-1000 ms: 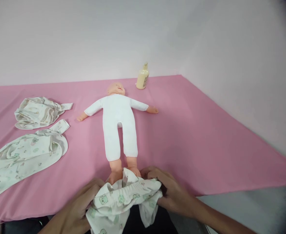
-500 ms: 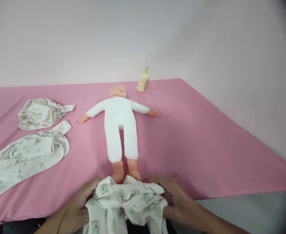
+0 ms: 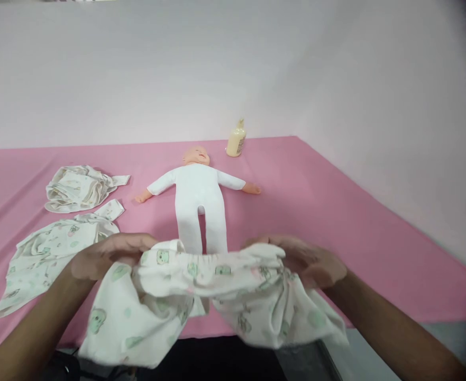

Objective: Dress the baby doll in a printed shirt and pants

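Note:
Between my two hands hangs a pair of baby pants, white with green animal prints, its gathered waistband stretched sideways and both legs dangling. My left hand is closed on the left end of the waistband. At the right end, my right hand grips the cloth too, slightly blurred. Beyond the pants a baby doll with a white cloth body lies on its back, arms spread and head away from me. The pants hide its feet.
A pink sheet covers the table. Left of the doll lie a bundled printed cloth and a printed baby garment. A cream pump bottle stands near the doll's head, close to the white wall.
Both hands have lifted the pants up and forward and spread the waistband wider. The pants now cover the doll's feet from view. The camera view has tilted up slightly.

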A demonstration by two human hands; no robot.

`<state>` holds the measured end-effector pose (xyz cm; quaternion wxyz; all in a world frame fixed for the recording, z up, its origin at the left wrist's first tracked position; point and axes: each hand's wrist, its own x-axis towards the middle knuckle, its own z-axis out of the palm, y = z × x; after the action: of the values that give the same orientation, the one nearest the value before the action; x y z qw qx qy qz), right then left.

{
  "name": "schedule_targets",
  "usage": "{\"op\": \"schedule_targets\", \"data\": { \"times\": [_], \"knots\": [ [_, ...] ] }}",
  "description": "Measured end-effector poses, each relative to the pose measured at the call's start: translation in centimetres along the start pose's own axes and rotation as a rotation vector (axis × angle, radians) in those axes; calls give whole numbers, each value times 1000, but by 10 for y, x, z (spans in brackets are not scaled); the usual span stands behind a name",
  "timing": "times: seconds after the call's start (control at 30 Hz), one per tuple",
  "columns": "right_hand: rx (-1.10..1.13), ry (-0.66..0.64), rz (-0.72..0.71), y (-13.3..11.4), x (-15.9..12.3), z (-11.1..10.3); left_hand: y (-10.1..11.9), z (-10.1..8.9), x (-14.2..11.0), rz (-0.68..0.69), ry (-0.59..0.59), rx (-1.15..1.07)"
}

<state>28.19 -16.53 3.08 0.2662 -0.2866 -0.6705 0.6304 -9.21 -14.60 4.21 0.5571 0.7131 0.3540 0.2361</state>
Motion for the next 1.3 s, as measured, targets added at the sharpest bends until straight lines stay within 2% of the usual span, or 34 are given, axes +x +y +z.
{"op": "schedule_targets", "data": {
  "times": [0.07,0.13,0.2,0.27,0.37,0.43,0.5,0.6,0.73,0.8,0.87,0.97,1.03,1.1,1.17,1.23,1.3],
  "knots": [
    [60,48,48,-5,7,-12,2,-16,11,-101,-65,-260],
    [126,13,-9,-9,14,-24,1,-26,20,-127,-105,-419],
    [120,-50,-92,-15,20,-34,-3,-30,27,-85,-187,-477],
    [-15,-77,-49,-22,25,-39,-6,-28,30,-42,-261,-465],
    [-307,-37,97,-37,29,-35,-2,-19,32,-98,-213,-250],
    [-449,3,139,-47,28,-28,8,-11,30,-169,-120,28],
    [-532,26,149,-56,26,-20,20,-5,25,-172,-19,293],
    [-617,27,122,-67,20,-12,35,-2,17,-114,105,522],
    [-830,-97,21,-79,15,-7,48,-8,10,-6,247,735],
    [-917,-91,-17,-83,14,-6,52,-10,12,13,293,860],
    [-983,54,-53,-84,15,-5,54,-8,17,17,285,989],
    [-1043,478,-148,-82,21,-4,56,-4,31,70,235,1131],
    [-997,774,-238,-79,29,-4,59,-2,39,81,236,1122],
    [-918,988,-345,-75,37,-6,66,-3,44,70,285,1042],
    [-856,1102,-456,-73,45,-10,77,-5,47,77,334,938],
    [-806,1133,-526,-71,51,-13,88,-7,48,109,360,854],
    [-744,1121,-533,-72,55,-15,98,-10,50,181,402,821]
  ]
}}
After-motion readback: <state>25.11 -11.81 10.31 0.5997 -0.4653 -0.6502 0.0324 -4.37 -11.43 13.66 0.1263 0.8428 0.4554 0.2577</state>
